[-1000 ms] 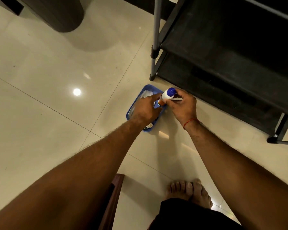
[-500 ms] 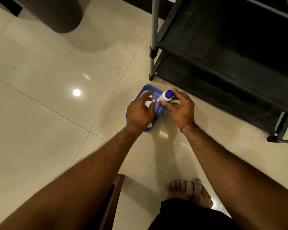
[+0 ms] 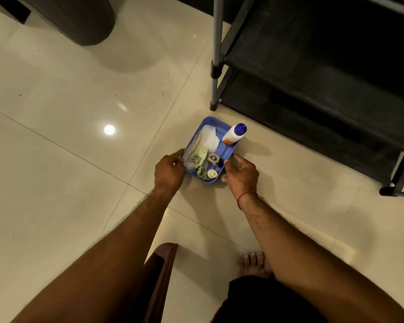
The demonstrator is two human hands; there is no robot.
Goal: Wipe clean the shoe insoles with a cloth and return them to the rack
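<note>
The white cloth (image 3: 207, 138) lies in the tray (image 3: 229, 151), along its left side, with a green rag (image 3: 200, 155) on its near end. Its long axis runs away from the person and leans a little to the right, like the tray itself. The left hand (image 3: 169, 170) is the nearer one and holds the tray's left rim. The right hand (image 3: 240, 172) is at the right rim with loose fingers, gripping nothing. A bottle (image 3: 234, 135) stands in the tray's far right corner. The rack (image 3: 313, 78) is beyond the tray, to the right. No insole is in view.
</note>
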